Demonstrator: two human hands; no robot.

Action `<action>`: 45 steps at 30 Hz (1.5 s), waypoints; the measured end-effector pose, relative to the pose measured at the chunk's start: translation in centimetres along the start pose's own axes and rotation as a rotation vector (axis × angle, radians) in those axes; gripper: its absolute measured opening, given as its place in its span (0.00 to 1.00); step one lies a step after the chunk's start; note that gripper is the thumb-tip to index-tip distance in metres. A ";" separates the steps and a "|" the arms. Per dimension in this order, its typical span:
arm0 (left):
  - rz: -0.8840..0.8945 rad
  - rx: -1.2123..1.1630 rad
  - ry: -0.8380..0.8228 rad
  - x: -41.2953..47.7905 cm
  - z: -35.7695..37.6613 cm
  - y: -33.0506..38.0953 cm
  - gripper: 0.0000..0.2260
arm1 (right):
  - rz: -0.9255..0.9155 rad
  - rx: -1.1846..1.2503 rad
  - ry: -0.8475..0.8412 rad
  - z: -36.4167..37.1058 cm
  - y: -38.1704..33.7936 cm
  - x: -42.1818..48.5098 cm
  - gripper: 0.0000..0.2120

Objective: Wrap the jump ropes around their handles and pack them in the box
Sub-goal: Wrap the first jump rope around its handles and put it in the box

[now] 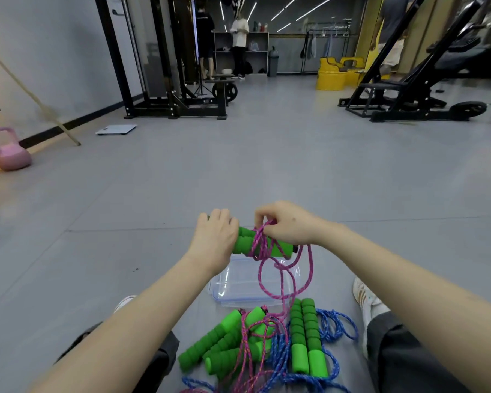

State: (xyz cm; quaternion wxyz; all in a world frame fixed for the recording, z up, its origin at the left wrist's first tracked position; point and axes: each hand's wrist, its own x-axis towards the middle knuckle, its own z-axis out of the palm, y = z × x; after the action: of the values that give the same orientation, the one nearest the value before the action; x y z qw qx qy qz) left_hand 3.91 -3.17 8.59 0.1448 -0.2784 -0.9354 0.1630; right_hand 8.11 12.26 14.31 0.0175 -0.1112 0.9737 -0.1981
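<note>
Far left there's a pink kettlebell (7,153) on the grey floor (238,171), smooth and rounded, partly cut off by the frame edge. A flat white scale (116,129) lies a bit further in.

The left hand (214,239) is wrapped around one end of a pair of green foam handles (260,245), fingers curled closed so the handle tips on that side are hidden under the palm. The handles are ribbed, chunky foam, held side by side and roughly level above the box. The right hand (288,224) pinches the pink rope (284,279) between thumb and fingertips, right on top of the handles where a few turns are looped around them. The rest of that braided, speckled cord hangs down in loose loops in front of the clear plastic box (238,287), which sits on the floor between the person's legs and has a bluish rim; I can't really tell what's inside it.

Nearer the camera there's a pile: more green handles (224,347) tangled with pink cord, then two upright-lying handles (308,338) beside blue rope (338,324). The bottom of the pile runs out of frame. A white sneaker (366,299) pokes out at right.
</note>
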 end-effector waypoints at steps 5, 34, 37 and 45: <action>0.287 -0.055 0.272 0.2 0.4 -0.7 0.15 | -0.006 -0.219 0.131 -1.2 3.0 -0.5 0.10; -0.211 0.101 -0.111 -0.6 1.6 -1.4 0.10 | -0.049 -0.174 -0.273 2.7 0.6 -0.5 0.18; -0.001 0.161 -0.073 -0.8 1.3 -0.6 0.12 | -0.139 -0.301 -0.142 2.1 0.3 -0.6 0.16; 0.562 0.148 0.482 -0.8 2.2 -0.5 0.09 | -0.259 -0.534 0.290 2.1 4.3 -0.3 0.11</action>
State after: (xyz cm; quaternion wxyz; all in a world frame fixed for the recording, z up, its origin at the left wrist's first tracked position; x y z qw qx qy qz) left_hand 3.53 -4.55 6.64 0.3303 -0.5436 -0.7471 0.1932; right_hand 7.72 15.36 10.74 -0.1764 -0.2054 0.9614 0.0496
